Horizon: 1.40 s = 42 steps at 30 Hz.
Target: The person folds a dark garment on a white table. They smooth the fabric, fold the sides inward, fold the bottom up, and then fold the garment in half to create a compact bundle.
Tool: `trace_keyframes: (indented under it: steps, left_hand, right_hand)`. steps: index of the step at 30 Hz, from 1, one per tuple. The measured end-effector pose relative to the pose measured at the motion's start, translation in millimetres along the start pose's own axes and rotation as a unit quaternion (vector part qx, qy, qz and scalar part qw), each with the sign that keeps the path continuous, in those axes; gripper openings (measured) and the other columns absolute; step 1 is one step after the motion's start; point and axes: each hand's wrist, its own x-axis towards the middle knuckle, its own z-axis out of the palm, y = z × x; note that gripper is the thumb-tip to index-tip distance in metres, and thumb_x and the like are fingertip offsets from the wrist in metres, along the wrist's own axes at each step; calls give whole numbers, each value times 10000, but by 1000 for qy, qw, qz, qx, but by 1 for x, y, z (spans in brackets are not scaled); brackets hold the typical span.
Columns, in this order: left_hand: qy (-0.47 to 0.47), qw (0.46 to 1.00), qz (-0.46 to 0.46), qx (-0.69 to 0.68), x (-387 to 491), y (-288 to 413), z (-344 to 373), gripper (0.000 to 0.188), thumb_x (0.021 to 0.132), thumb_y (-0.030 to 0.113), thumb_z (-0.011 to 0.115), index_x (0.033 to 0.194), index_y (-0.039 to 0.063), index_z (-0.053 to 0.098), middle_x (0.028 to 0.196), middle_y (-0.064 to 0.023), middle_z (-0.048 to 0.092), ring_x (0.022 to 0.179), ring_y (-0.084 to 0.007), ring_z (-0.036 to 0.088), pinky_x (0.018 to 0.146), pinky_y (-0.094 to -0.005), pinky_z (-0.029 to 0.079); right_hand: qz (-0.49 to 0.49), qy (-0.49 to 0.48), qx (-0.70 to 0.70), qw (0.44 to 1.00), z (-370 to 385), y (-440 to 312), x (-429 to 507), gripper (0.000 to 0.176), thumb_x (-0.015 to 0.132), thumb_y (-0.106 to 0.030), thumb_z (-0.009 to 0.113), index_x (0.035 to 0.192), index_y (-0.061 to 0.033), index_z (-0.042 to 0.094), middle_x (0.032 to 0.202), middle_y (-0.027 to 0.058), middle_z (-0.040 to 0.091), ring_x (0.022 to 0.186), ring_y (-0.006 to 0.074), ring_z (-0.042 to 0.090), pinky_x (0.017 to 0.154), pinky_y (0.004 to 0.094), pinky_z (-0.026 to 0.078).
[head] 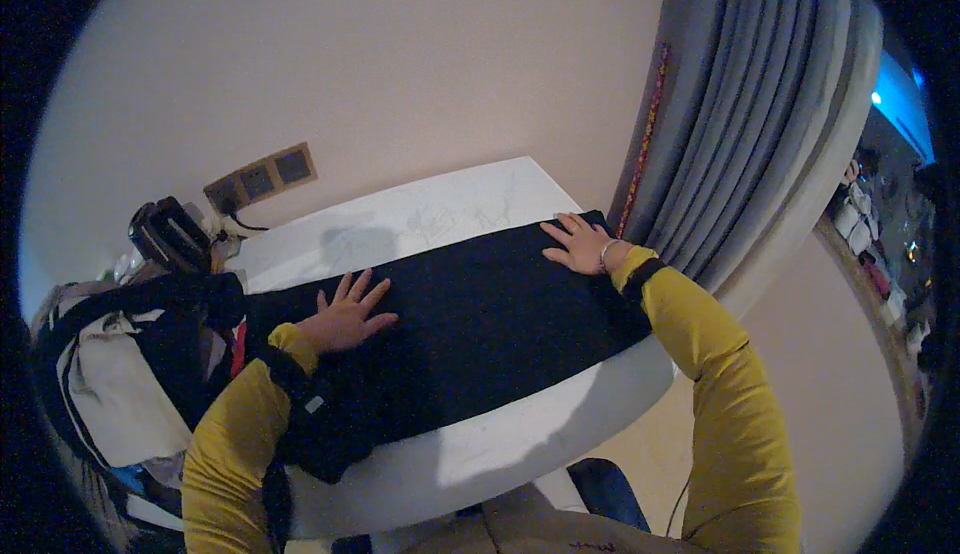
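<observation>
A black cloth garment lies spread flat and lengthwise over a white table. My left hand rests palm down on its left part, fingers spread, holding nothing. Near the garment's far right corner, my right hand also presses flat with its fingers apart; a bracelet circles that wrist. A small pale tag shows on the black cloth close to my left sleeve. Part of the garment's left end is hidden under my left forearm.
At the left sits a pile of clothes, white and dark. Behind it, a black object stands by a wall socket panel with a cable. A grey curtain hangs beside the table's right end. Several small items lie on a ledge at the far right.
</observation>
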Motion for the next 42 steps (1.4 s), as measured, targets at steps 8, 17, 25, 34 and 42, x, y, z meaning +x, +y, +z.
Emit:
trace_keyframes:
  steps: [8,17,25,34,42]
  left_hand:
    - [9,1000,-19,-11,-4,-11,7,766,927,683,338,1536,252,167,1607,-143,28,1471,-391,-11,1074,-723,98]
    - [-9,1000,-19,14,1,-30,21,790,906,715,340,1537,274,160,1606,-148,24,1462,-423,-7,1078,-719,90]
    - [-18,997,59,-41,-15,-46,23,800,893,746,309,1528,270,209,1605,-151,45,1464,-413,33,1114,-661,112]
    - [71,994,-74,26,-55,-89,26,810,905,730,306,1518,203,259,1573,-195,169,1457,-394,119,1149,-589,98]
    - [186,959,-210,-47,-71,-119,43,849,887,712,389,1487,116,316,1566,-181,208,1448,-399,147,1145,-586,125]
  right_hand:
    - [-70,11,-10,997,14,-44,-33,711,932,-658,336,1504,-238,291,1582,132,199,1450,379,171,1135,574,195]
    - [43,49,-42,997,13,13,-57,656,954,-601,330,1485,-216,330,1568,118,236,1439,380,190,1116,594,207]
    - [-163,53,-38,984,2,-113,-51,676,936,-645,337,1471,-233,354,1546,138,274,1413,429,225,1059,635,290]
    - [-168,14,21,985,8,-143,-12,729,929,-676,300,1519,-251,257,1606,73,144,1469,362,88,1142,568,134]
    - [-178,39,12,983,20,-122,-6,701,946,-626,347,1514,-223,270,1600,62,169,1462,366,118,1149,531,150]
